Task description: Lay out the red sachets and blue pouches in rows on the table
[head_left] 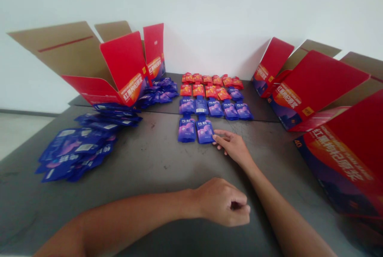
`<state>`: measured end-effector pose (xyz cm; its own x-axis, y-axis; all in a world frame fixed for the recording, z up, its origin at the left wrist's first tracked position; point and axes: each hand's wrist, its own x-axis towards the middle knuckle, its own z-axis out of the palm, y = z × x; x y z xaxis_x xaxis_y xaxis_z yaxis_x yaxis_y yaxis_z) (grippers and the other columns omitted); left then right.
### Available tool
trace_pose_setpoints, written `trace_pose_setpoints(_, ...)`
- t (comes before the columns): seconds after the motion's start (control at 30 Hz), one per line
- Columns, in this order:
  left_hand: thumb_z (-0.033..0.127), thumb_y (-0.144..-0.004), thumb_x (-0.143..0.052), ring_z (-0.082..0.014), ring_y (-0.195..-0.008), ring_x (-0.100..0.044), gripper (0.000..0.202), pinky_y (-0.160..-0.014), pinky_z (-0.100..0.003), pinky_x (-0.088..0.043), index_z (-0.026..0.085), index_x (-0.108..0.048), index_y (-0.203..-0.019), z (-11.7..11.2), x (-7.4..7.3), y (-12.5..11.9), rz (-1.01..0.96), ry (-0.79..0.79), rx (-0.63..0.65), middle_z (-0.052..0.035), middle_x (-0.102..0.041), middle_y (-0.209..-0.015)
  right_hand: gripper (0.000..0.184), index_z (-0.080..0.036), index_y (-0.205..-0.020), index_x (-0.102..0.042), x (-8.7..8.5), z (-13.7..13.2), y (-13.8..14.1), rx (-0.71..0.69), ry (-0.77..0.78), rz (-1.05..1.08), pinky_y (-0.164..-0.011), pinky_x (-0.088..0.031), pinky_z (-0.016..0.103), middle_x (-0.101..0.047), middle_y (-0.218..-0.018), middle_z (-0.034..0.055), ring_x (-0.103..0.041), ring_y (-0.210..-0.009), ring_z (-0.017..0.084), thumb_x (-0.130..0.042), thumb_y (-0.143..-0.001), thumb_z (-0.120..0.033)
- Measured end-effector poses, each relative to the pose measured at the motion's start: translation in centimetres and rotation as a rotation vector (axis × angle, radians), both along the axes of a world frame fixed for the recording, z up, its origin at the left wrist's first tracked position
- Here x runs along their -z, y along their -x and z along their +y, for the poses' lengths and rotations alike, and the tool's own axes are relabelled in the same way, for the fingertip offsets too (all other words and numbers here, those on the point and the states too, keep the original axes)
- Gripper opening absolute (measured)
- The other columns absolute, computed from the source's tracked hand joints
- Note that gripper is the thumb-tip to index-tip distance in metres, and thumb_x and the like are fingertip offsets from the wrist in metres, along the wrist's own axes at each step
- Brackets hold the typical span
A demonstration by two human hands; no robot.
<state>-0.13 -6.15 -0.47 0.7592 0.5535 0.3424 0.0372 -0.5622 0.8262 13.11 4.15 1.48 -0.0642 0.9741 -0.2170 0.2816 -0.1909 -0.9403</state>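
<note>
My right hand (231, 145) reaches over the table, its thumb and fingertips closed on the right edge of a blue-purple drink pouch (205, 131). That pouch lies flat with its spout pointing away from me. Left of it lies a matching blue pouch (187, 129). Behind these two is a row of blue pouches (215, 107), one with its barcode side up. Farther back come rows of red-orange pouches (198, 89). Close to me, my left hand (223, 202) is curled into a loose fist above the table, and I see nothing in it.
Left on the dark table (143, 169) lie a pile of blue pouches (74, 151) and a second heap (160, 92). Behind them stands an open red carton (119, 69). Several open red cartons (320, 85) line the right side. A white wall (209, 17) rises behind.
</note>
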Motion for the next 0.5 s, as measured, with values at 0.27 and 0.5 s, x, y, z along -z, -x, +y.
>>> trace_pose_setpoints(0.27,0.028,-0.085,-0.06,-0.0072,-0.052,-0.04,0.032,-0.053,-0.025,-0.028,0.017,-0.043,-0.06,-0.02,-0.17,0.2,0.046,0.003,0.014,0.0046,-0.045,-0.057,0.043,-0.013,-0.124,-0.071,-0.12,-0.25,0.15,-0.001,-0.007,0.0,-0.042,-0.047,0.017,-0.078,-0.08,0.0061,-0.063,-0.057,0.011,-0.074,-0.09,-0.039)
trace_pose_setpoints(0.5,0.026,-0.085,-0.063,-0.0077,-0.053,-0.04,0.032,-0.053,-0.025,-0.028,0.017,-0.044,-0.06,0.05,-0.07,0.17,0.105,-0.028,0.022,0.0044,-0.046,-0.057,0.051,-0.016,-0.123,-0.071,0.04,-0.3,-0.12,0.005,-0.064,-0.076,-0.043,-0.049,0.02,-0.076,-0.077,0.0049,-0.063,-0.057,0.013,-0.071,-0.09,-0.055)
